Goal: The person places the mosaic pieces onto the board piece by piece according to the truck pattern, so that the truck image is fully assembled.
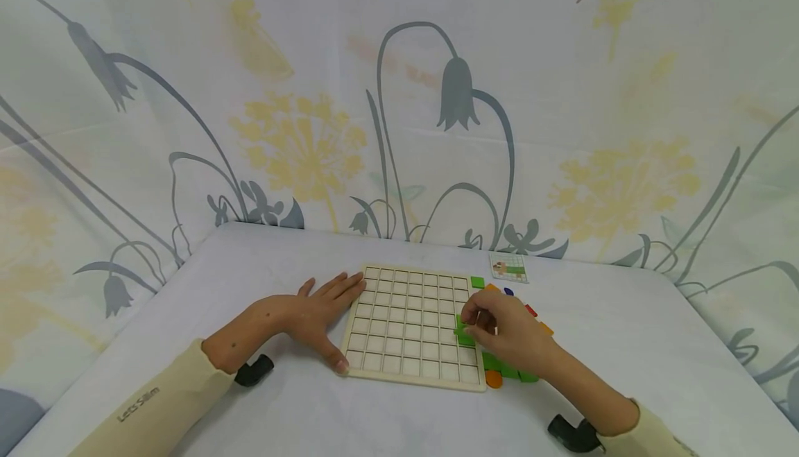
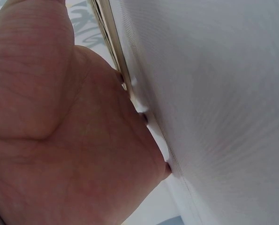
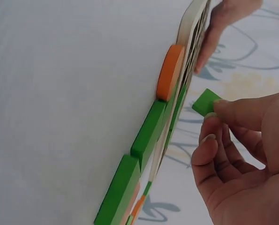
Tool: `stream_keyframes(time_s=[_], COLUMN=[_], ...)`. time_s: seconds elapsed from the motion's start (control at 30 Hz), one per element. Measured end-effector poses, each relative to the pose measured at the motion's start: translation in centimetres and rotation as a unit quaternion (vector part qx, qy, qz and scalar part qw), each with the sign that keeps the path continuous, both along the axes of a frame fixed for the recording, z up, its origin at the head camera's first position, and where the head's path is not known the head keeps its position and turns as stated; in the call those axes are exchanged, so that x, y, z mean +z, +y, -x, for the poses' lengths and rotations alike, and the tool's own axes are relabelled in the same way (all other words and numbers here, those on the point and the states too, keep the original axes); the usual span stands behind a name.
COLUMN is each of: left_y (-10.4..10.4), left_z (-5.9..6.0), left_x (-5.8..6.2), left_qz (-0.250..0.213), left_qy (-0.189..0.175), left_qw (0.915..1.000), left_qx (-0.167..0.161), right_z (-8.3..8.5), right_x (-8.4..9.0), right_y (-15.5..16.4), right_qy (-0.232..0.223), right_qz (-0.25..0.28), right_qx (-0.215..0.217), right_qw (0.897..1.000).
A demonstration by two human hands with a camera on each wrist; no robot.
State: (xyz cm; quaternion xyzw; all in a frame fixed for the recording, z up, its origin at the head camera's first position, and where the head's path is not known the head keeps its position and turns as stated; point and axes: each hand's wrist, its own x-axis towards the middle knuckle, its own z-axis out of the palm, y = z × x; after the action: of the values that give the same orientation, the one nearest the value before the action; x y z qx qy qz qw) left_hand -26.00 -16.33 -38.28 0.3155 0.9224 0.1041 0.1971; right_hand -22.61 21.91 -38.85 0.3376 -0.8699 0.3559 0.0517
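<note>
A pale wooden grid board (image 1: 399,325) lies on the white table. My left hand (image 1: 321,315) spreads along its left side, fingertips at the upper left and thumb at the lower left corner. The left wrist view shows the palm (image 2: 83,131) close beside the board's thin edge. Over the board's right side, my right hand (image 1: 508,325) pinches a green square tile (image 3: 206,102) between thumb and forefinger. Green also shows on the board's right columns (image 1: 465,335), partly hidden by that hand.
Loose green pieces (image 1: 508,370), an orange round piece (image 1: 494,379) and other coloured pieces lie right of the board, partly under my right hand. A green square (image 1: 477,282) sits by the upper right corner. A picture card (image 1: 508,268) lies behind. Patterned cloth (image 1: 399,96) backs the table.
</note>
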Motion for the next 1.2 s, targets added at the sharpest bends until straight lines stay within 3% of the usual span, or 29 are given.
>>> stream_keyframes(time_s=[1.2], left_y=[0.0], left_z=[-0.1], left_x=[0.1], left_qz=[-0.005], left_qy=[-0.002], left_qw=[1.0], left_qx=[-0.002], right_z=[-0.6], right_x=[-0.3], right_y=[-1.8], right_qy=[-0.033], right_qz=[-0.037], right_qx=[-0.017], right_qw=[0.999])
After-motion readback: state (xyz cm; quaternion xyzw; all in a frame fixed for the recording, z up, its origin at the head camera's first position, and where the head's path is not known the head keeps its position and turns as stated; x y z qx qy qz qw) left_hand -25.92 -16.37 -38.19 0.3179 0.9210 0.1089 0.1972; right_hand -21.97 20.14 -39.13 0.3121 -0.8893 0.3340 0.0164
